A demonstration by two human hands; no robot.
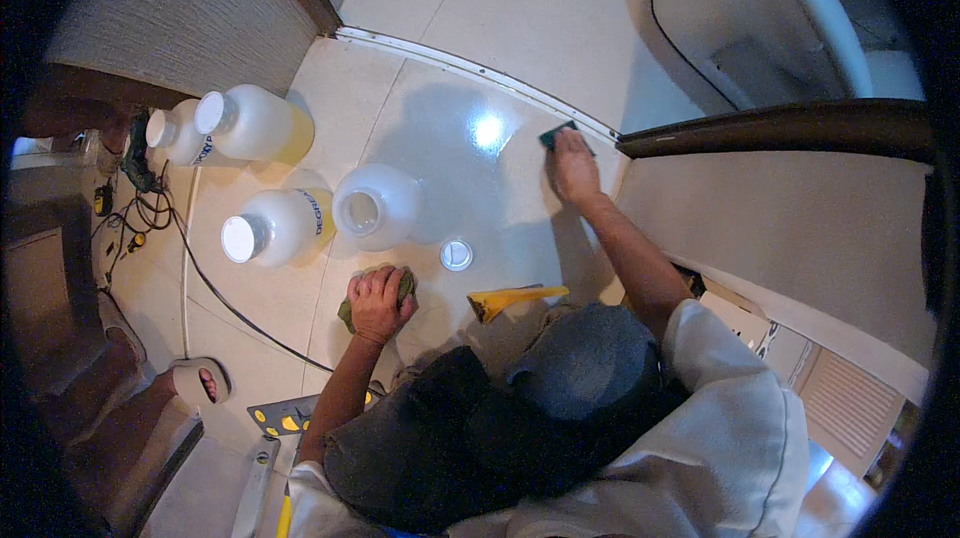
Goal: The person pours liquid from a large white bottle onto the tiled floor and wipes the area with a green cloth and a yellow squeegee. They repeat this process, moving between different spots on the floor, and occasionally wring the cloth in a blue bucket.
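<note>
My right hand (575,173) presses a dark green scouring pad (560,135) against the wet, shiny floor tile (455,178), close to the metal door track. Lower down, my left hand (376,305) is closed over a crumpled green cloth (408,290) on the tile. Just beyond it stands an uncapped white plastic bottle (385,200), its round mouth showing. A white screw cap (456,255) lies to the right of that bottle. Between my arms, near my knees, rests a yellow tool (505,301) with a dark edge; its kind is unclear.
Several capped bottles, one (275,228) with yellowish liquid, stand at the left. A black cable (225,303) runs across the floor. Another person's slippered foot (205,381) is at far left. A toilet (770,28) stands beyond the door track (480,78). A grey-and-yellow tool (285,418) lies lower left.
</note>
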